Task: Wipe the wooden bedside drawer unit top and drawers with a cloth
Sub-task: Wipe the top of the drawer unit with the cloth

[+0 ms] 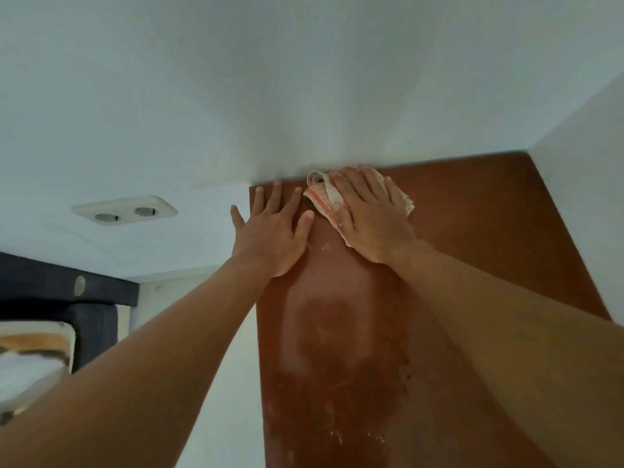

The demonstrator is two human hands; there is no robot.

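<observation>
The reddish-brown wooden top of the drawer unit [489,231] fills the middle and right of the view, dusty with pale smears and specks. A white cloth with orange stripes [320,194] lies on it at the far edge, against the wall. My right hand [368,217] presses flat on the cloth with straight fingers. My left hand [273,231] rests flat on the top's far left corner, fingers spread, just left of the cloth. The drawers are out of view.
A white wall [304,79] rises directly behind the unit, and another white wall [591,163] closes the right side. A double wall socket [125,210] sits left of the unit. A dark bed frame [67,288] and bedding [30,359] lie at the lower left.
</observation>
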